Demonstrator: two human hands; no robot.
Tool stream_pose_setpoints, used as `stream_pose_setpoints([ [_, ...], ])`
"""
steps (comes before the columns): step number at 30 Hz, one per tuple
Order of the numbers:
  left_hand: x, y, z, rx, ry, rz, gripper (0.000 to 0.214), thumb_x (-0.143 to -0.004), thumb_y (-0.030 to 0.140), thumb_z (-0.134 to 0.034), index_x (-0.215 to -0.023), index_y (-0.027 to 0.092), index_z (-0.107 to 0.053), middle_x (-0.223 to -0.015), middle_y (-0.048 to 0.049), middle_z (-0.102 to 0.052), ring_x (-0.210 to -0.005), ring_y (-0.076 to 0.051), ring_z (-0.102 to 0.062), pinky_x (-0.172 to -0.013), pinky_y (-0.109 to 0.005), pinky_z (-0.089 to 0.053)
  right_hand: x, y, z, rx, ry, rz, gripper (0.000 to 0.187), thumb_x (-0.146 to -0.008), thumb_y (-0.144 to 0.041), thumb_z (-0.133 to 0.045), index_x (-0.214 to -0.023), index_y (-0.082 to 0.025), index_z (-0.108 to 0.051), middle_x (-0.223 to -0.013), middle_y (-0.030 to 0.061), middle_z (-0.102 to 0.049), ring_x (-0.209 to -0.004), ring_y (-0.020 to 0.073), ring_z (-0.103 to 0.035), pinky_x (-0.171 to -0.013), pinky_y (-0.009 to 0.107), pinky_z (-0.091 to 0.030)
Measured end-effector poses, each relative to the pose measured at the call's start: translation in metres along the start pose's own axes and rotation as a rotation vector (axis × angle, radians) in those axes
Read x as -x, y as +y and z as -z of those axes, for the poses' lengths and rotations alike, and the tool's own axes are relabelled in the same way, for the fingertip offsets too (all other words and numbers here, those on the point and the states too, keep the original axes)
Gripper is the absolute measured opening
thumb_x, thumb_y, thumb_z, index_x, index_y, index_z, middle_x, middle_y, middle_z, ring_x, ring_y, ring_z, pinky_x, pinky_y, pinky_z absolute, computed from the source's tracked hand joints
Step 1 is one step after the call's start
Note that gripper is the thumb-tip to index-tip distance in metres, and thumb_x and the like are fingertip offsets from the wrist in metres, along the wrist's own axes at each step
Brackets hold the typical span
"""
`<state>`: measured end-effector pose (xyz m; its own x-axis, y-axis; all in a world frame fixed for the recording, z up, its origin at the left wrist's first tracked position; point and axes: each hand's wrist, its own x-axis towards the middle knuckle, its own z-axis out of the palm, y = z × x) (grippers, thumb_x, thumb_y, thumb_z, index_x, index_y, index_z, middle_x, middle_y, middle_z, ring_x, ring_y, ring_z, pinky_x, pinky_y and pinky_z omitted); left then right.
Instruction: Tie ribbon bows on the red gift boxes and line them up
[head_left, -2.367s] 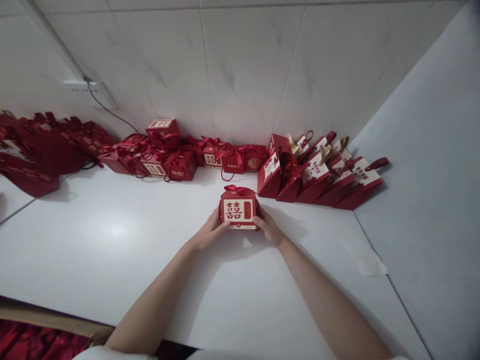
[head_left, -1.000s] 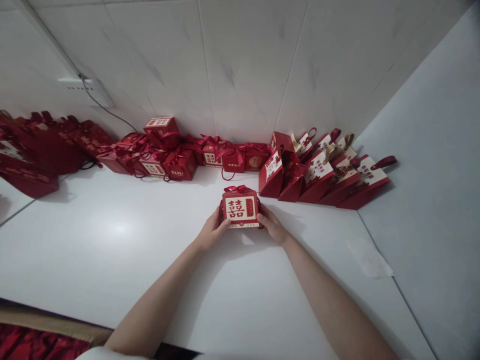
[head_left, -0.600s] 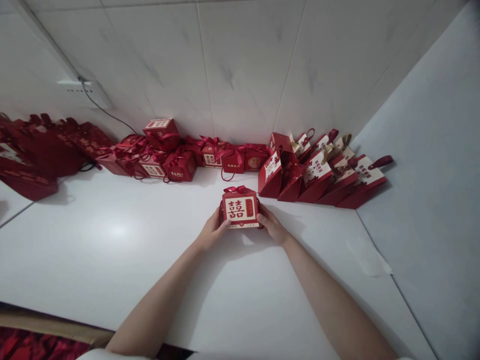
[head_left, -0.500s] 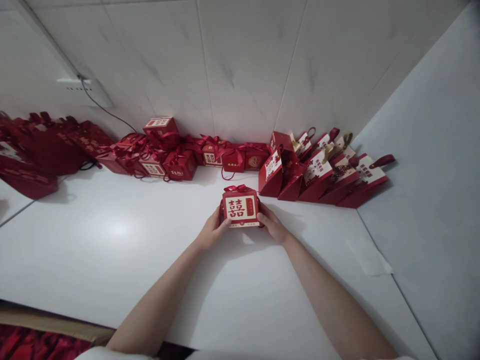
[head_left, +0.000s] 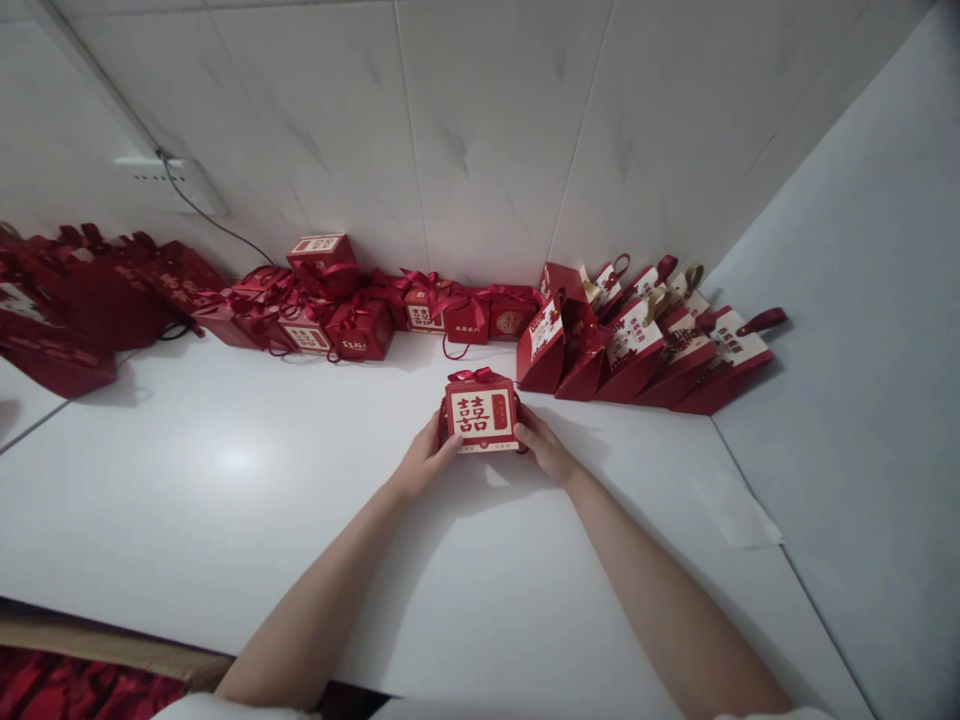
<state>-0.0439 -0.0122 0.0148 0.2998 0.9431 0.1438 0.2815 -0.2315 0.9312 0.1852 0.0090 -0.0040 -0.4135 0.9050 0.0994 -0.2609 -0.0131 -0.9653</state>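
Observation:
Between my two hands is a red gift box with a cream label, a large red character on it and a ribbon bow on top. My left hand grips its left side, thumb on the lower front corner. On the opposite side my right hand holds it the same way, thumb at the front edge. The other fingers are mostly hidden behind the box sides. Just beyond the box, a row of similar red boxes with ribbons stands along the wall.
Peaked red boxes with strap handles cluster at the back right. Dark red bags stand at the far left below a wall socket with a cable. A cardboard carton of red items sits below the white table's front edge.

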Motion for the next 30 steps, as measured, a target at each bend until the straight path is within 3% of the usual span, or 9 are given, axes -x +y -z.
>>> stream_pose_setpoints([
  [30, 0.002, 0.0035, 0.0049, 0.017, -0.037, -0.002, 0.067, -0.091, 0.048, -0.053, -0.148, 0.016, -0.033, -0.146, -0.0131, -0.048, -0.133, -0.032, -0.046, -0.113, -0.048, -0.035, 0.0002, -0.0008, -0.0002, 0.002, -0.005, 0.012, 0.067, -0.085, -0.052, -0.064, -0.142, -0.025, -0.044, -0.141, 0.0077, -0.055, -0.129, 0.0309, -0.051, -0.108, 0.047, -0.042],
])
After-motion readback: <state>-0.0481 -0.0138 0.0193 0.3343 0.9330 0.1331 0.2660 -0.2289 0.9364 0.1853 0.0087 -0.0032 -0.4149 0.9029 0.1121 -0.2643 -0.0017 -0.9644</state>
